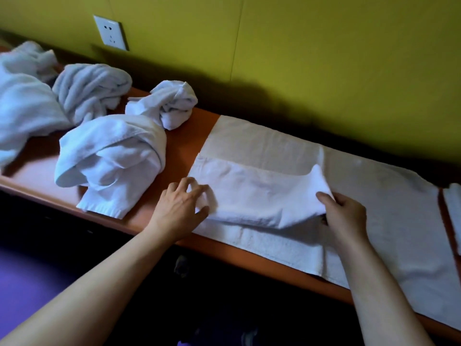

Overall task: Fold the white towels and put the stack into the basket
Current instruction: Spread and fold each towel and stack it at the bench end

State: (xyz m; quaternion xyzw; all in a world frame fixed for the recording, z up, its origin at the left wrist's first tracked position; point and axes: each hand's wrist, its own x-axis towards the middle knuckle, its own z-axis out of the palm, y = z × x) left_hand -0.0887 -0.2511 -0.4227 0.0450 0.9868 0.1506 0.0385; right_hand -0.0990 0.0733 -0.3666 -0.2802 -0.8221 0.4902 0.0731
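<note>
Head view: at nine o'clock we see crumpled towels (109, 156) heaped on the orange shelf (184, 136). Our left hand (179, 208) presses spread fingers on the folded towel (259, 196); at three o'clock our right hand (341, 218) pinches its raised fold, above a flat towel (389, 208).

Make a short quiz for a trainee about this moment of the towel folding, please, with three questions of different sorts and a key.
1. True or false: the right hand pinches a raised fold of the flat white cotton towel.
2. Which thing is mounted on the yellow-green wall? A) a round clock B) a white power socket C) a metal hook
3. Fill in: the crumpled white towels lie on the orange wooden shelf to the ___ of the left hand.

Key: 1 true; 2 B; 3 left.
</note>
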